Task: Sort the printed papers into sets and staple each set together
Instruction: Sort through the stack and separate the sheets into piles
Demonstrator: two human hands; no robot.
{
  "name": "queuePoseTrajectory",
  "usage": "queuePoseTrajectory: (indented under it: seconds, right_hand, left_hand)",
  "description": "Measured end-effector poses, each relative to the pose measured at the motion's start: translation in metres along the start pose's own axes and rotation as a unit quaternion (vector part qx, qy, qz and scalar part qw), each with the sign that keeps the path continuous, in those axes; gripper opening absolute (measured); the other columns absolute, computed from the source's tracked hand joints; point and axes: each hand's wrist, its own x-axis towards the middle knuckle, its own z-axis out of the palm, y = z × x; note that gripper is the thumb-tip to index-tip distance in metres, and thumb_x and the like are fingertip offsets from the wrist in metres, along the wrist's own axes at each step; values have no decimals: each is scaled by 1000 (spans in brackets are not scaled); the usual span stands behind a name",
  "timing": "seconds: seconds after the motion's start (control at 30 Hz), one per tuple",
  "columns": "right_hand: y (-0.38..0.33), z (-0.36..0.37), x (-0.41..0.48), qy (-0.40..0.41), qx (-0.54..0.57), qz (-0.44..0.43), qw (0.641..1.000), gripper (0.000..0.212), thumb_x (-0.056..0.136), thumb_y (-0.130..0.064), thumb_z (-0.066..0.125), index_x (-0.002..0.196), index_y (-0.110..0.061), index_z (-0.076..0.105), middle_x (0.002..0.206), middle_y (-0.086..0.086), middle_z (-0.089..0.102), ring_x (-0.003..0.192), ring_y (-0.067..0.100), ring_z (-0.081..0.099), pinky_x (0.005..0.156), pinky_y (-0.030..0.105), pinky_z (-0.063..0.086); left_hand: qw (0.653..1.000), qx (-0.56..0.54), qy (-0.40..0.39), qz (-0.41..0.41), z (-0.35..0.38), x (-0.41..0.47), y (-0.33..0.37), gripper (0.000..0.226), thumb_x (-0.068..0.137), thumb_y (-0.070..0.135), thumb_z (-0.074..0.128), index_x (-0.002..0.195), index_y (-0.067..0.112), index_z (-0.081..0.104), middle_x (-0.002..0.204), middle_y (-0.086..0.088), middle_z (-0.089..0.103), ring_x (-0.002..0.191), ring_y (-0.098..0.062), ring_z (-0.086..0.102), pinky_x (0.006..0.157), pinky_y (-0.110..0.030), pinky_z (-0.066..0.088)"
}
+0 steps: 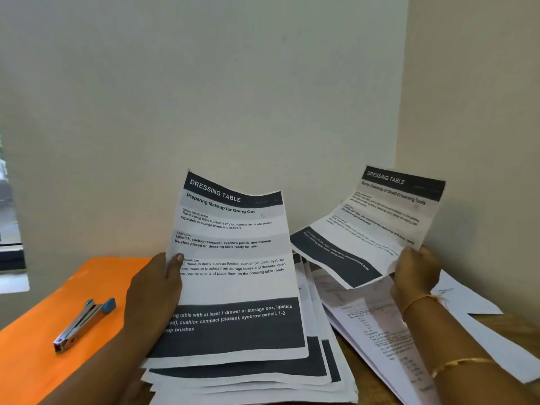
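The thick stack of white printed papers with dark bands (233,273) tilts up, its left edge gripped by the left hand (155,293), thumb curled over the front, while the right hand (415,273) pinches a single matching sheet (365,223) held aloft beside it, above loose white pages (374,331), a silver blue-tipped stapler (83,324) lying on an orange folder (43,346) at left.

free: orange folder (43,346) left | blocked: stapler (83,324), paper stacks (248,375) centre-right
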Motion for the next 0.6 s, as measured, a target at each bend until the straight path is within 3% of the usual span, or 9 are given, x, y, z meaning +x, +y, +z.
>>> queuePoseTrajectory:
  seconds: [0.1, 0.23, 0.37, 0.5, 0.6]
  right_hand:
    - [1, 7, -6, -87, 46, 43, 994, 21, 91, -4, 47, 103, -2, 64, 88, 7, 60, 83, 26, 55, 72, 34, 44]
    - [-6, 17, -34, -268, 95, 73, 956, 20, 92, 1, 49, 80, -10, 60, 87, 15, 60, 74, 25, 58, 72, 36, 47]
    - [-12, 25, -64, -414, 78, 76, 904, 18, 95, -1, 48, 93, -8, 64, 95, 15, 69, 84, 30, 66, 82, 44, 54]
    - [-16, 27, -80, -493, 60, 87, 864, 24, 97, -3, 44, 106, -7, 66, 105, 16, 71, 98, 34, 66, 90, 50, 52]
    - [-16, 27, -88, -533, 52, 91, 840, 27, 97, -6, 44, 109, -9, 68, 104, 14, 72, 96, 31, 68, 90, 47, 53]
  left_hand:
    - [1000, -7, -4, 7, 1, -1, 1, 35, 98, 28, 43, 69, 9, 47, 67, -3, 52, 63, -11, 45, 53, -24, 30]
    - [999, -26, -19, 22, 1, -4, 1, 37, 98, 24, 44, 66, 7, 45, 62, -4, 49, 60, -12, 44, 51, -26, 28]
    - [998, -41, -40, 21, 2, -5, 1, 35, 99, 26, 43, 70, 8, 52, 66, -1, 55, 64, -14, 50, 54, -24, 32]
    - [995, -72, -69, 10, 6, -6, 2, 21, 99, 24, 42, 95, 15, 61, 84, 2, 61, 78, -16, 53, 59, -15, 35]
    - [993, -91, -79, 11, 10, -8, 5, 19, 99, 22, 44, 108, 16, 59, 96, 2, 61, 83, -14, 54, 62, -13, 36]
